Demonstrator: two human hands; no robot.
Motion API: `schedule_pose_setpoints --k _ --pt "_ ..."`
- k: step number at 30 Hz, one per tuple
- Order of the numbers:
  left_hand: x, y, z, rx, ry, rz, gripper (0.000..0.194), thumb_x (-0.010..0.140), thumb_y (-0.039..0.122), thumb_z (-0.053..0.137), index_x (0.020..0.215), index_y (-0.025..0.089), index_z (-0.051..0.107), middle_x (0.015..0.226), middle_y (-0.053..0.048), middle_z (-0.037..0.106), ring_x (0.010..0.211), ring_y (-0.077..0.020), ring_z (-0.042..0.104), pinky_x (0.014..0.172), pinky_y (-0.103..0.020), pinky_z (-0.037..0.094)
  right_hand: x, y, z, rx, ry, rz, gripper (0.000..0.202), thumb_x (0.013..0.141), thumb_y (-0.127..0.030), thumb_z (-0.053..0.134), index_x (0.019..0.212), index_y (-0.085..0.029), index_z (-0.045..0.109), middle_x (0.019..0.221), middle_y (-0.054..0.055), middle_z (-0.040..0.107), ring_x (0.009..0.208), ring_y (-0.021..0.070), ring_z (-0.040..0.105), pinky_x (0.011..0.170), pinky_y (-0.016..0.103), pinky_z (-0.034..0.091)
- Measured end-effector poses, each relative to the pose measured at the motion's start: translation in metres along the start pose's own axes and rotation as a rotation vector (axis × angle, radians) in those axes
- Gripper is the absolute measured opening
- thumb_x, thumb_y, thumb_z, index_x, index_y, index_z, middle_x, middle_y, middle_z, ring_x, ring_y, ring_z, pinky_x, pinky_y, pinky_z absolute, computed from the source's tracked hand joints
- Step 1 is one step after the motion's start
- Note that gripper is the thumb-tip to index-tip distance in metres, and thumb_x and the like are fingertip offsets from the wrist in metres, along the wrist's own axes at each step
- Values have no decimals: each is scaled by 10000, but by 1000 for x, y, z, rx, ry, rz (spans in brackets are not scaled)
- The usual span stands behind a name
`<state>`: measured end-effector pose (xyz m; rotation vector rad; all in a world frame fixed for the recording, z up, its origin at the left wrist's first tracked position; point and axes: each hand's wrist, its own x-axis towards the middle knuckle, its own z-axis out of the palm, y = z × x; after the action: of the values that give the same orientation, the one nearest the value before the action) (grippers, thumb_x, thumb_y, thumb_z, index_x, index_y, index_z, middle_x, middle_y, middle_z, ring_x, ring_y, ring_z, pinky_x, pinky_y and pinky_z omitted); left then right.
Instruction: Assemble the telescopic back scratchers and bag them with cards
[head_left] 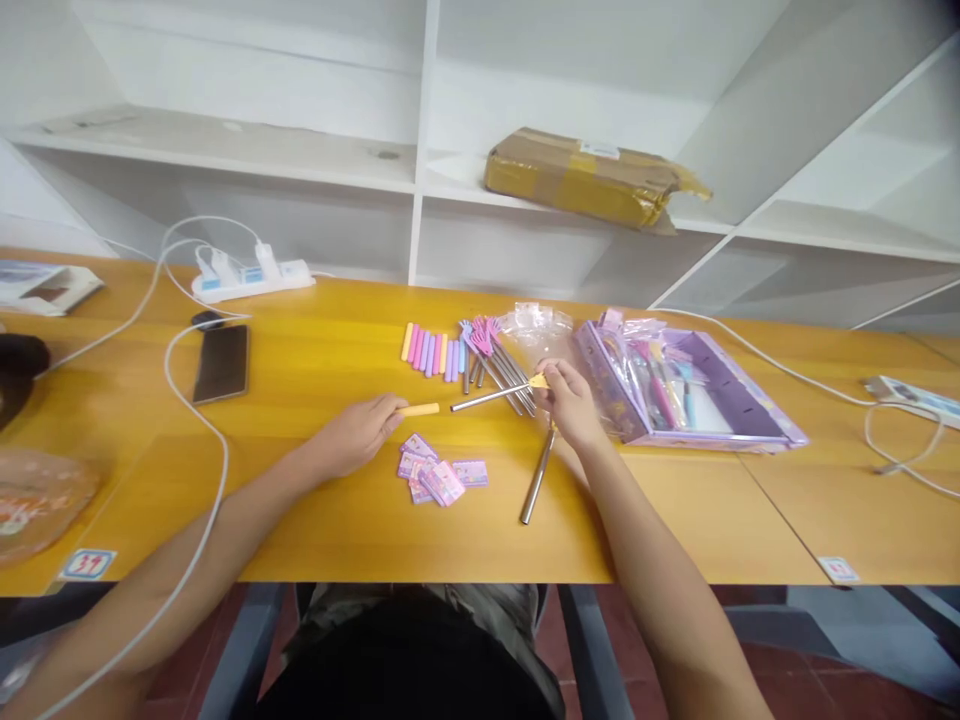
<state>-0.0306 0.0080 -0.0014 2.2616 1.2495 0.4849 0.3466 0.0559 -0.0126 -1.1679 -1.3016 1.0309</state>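
My left hand [367, 432] is closed round one end of a yellow handle sleeve [421, 409], which points right. My right hand [568, 400] pinches the yellow head of a back scratcher, and its metal rod [487, 398] points left toward the sleeve, with a small gap between them. Below my right hand a thicker metal rod [537, 482] slants over the table. Behind my hands lies a row of coloured handle sleeves [431, 352], beside a pile of back scratchers with pink and blue hand-shaped heads [485, 335]. Small printed cards [441, 478] lie overlapped in front.
To the right stands a purple open box [739, 385] with bagged back scratchers, next to clear plastic bags [536, 325]. A phone [222, 362], a white cable and a power strip [255, 280] are at left. A taped carton [592, 175] sits on the shelf.
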Motion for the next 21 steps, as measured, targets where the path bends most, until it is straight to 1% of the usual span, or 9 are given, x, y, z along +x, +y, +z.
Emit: schedule_pose_setpoints --k 3,5,8,10,13,15,17,21 --pt "-1 4 1 25 -25 13 410 1131 463 301 1288 223 594 1220 -108 715 1088 -283 691 968 -422 519 -1 2 3 1 -24 -3 406 940 -650 690 952 -255 597 599 -73 422 489 115 364 476 251 244" --pt "-1 6 1 28 -29 16 403 1131 453 301 1283 222 594 1216 -109 720 1080 -279 695 956 -418 526 -1 3 4 -13 -29 -9 410 944 -658 687 959 -256 602 602 -70 436 486 114 368 468 250 250" --pt "-1 7 2 36 -16 23 391 1131 447 307 1265 222 598 1174 -100 728 1042 -270 701 927 -407 533 -1 3 5 -22 -17 -33 389 964 -644 669 968 -261 601 599 -73 420 481 115 355 461 248 254" --pt "0 6 3 58 2 32 385 1132 443 310 1252 220 601 1146 -95 725 1022 -267 700 913 -402 533 -1 3 6 -17 18 -60 369 961 -620 684 956 -261 601 623 -70 416 490 112 365 459 243 258" --pt "2 3 6 101 31 33 376 1132 420 315 1233 209 609 1133 -100 715 1002 -270 695 900 -407 531 -3 1 6 0 75 -99 326 939 -554 733 933 -253 608 718 -53 463 522 99 404 468 233 294" --pt "2 1 7 117 53 18 363 1130 400 325 1233 202 611 1132 -101 709 988 -271 690 889 -412 531 -4 0 7 6 91 -128 300 939 -518 740 924 -252 603 756 -46 477 533 95 415 469 231 315" --pt "2 0 9 119 80 -2 356 1132 389 330 1244 200 609 1132 -97 703 969 -265 683 874 -411 529 -6 0 7 4 86 -159 283 955 -508 723 929 -259 590 737 -50 471 528 103 416 461 233 319" --pt "2 -3 9 108 157 -16 365 1141 394 321 1260 197 604 1114 -91 690 959 -249 668 859 -397 525 -9 3 10 12 33 -199 288 967 -513 722 944 -273 566 659 -66 459 506 116 400 458 242 315"
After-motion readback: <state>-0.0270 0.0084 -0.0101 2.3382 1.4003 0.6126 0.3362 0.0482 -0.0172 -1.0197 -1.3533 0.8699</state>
